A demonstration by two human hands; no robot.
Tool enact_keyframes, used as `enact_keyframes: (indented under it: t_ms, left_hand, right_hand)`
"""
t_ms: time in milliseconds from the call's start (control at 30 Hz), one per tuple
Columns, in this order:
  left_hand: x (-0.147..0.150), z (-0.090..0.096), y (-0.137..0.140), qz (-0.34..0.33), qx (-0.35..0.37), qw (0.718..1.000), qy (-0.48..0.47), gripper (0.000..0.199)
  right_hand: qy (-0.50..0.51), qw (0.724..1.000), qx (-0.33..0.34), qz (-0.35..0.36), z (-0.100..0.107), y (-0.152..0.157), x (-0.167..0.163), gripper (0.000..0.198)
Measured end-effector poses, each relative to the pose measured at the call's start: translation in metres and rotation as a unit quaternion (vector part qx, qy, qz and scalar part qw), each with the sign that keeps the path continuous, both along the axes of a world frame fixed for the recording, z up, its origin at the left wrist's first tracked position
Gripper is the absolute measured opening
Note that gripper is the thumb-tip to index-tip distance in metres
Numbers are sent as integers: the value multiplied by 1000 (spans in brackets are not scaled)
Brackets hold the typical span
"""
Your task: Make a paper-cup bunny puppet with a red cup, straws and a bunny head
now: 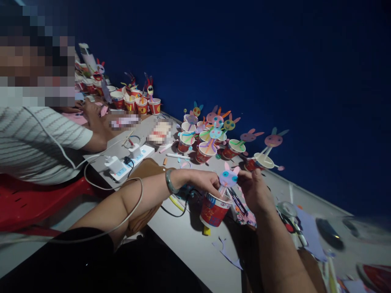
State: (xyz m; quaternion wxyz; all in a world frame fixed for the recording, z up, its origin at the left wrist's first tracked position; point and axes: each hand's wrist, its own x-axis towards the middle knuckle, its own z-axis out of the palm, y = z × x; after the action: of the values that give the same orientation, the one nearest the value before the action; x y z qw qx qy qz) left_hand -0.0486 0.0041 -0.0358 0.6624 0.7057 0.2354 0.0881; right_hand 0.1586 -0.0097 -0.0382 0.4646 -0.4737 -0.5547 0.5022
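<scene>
A red paper cup [215, 211] with a white rim is in front of me, tilted slightly, with a lilac paper rabbit [228, 179] standing up out of it. The rabbit has pink ears, blue eyes and pale strips running down into the cup. My left hand [206, 181], a bangle on its wrist, grips the cup at its rim, a finger reaching inside. Beside the rabbit's head, my right hand [257, 193] has its thumb and fingers apart, the fingertips close to the head; whether they touch it is unclear. Under the cup's base sits a small yellow piece [206, 230].
Several cups with paper rabbits [206, 150] stand along the wall. A power strip [131, 162] with chargers lies to the left, its cable crossing my left arm. Purple paper scraps [227, 254] lie in front. Another person [39, 142] sits at the left on a red chair [45, 199].
</scene>
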Motion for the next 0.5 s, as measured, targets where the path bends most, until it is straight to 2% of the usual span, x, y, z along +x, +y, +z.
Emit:
enact_keyframes:
  t_ms: [267,500]
  left_hand:
    - [1,-1,-1,9,-11,1000,9,50]
    - [-1,4,-1,-1,15,1000,10,54]
  right_hand:
    - [-4,1000,-7,26,6,-4,0,61]
    - [-23,999,11,36,8,-7,0,53]
